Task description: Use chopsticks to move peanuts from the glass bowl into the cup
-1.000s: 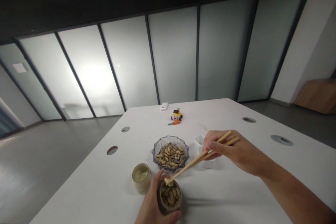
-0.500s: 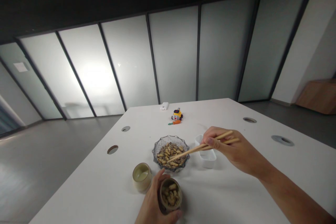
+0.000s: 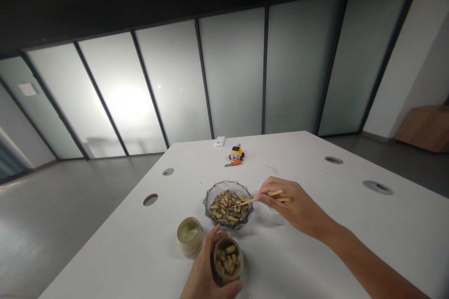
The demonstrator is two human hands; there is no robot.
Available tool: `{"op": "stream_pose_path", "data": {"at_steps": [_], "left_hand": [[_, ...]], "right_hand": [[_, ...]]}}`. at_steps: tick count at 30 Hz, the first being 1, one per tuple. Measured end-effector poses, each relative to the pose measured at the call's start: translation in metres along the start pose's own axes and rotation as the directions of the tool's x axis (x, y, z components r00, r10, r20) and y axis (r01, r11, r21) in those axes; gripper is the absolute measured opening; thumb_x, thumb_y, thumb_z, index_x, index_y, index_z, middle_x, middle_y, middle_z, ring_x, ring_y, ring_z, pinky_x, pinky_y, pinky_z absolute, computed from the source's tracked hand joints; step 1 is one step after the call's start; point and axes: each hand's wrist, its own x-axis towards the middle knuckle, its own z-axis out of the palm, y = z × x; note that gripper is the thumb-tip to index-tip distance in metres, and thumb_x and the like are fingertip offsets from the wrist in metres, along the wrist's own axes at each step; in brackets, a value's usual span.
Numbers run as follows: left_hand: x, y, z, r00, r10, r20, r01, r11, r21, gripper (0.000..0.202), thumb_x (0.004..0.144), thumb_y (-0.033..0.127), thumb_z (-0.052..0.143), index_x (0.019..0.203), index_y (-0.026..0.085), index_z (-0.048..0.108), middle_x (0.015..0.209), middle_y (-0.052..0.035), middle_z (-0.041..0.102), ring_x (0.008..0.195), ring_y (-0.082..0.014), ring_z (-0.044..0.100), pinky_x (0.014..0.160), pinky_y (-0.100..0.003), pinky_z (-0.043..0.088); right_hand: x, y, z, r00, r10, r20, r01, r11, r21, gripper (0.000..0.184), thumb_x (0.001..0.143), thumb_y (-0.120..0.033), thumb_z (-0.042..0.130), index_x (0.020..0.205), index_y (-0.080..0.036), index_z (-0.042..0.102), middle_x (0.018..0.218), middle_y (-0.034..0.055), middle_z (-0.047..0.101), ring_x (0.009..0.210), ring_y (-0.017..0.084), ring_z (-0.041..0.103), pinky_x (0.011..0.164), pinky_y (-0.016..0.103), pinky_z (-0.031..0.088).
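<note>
My left hand [image 3: 205, 271] is wrapped round a small brown cup [image 3: 228, 261] that holds several peanuts, at the near edge of the white table [image 3: 315, 252]. My right hand [image 3: 291, 205] pinches a pair of wooden chopsticks [image 3: 257, 198]. Their tips reach into the glass bowl [image 3: 228, 205], which is full of mixed peanuts and sunflower seeds. An empty cream cup [image 3: 189, 236] stands just left of the brown cup. A white container behind my right hand is mostly hidden.
At the far end of the table lie a yellow toy car [image 3: 236, 153], a small orange carrot toy [image 3: 234, 163] and a white box [image 3: 219, 141]. Round cable holes [image 3: 150, 200] dot the tabletop. Frosted glass panels stand behind.
The chopsticks dropped a peanut into the brown cup, then swung back up. My right hand moved left and down, and the tips now dip into the glass bowl. The left hand stayed.
</note>
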Motion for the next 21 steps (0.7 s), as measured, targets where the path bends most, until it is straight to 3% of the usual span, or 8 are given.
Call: {"op": "stream_pose_path", "data": {"at_steps": [11,21], "left_hand": [[0.0,-0.004,0.0,1.0,0.014,0.012,-0.014,0.999,-0.046,0.104,0.063,0.02,0.082,0.157,0.022,0.037,0.147,-0.0165,0.062,0.135,-0.0384,0.062,0.118,-0.048,0.046],[0.0,-0.004,0.0,0.999,0.039,0.006,-0.039,0.998,-0.054,0.102,0.065,0.019,0.081,0.156,0.023,0.037,0.147,-0.015,0.062,0.135,-0.0369,0.061,0.118,-0.047,0.046]], "right_hand": [[-0.001,0.005,0.0,0.999,-0.033,0.033,0.033,0.999,-0.005,0.046,0.105,-0.057,0.059,0.087,-0.021,0.081,0.089,0.0072,0.076,0.079,0.02,0.07,0.074,0.03,0.054],[-0.001,0.003,-0.013,0.995,-0.045,-0.087,0.046,0.999,0.009,0.037,0.104,-0.049,0.063,0.085,-0.022,0.08,0.086,0.0053,0.076,0.076,0.02,0.07,0.071,0.029,0.053]]}}
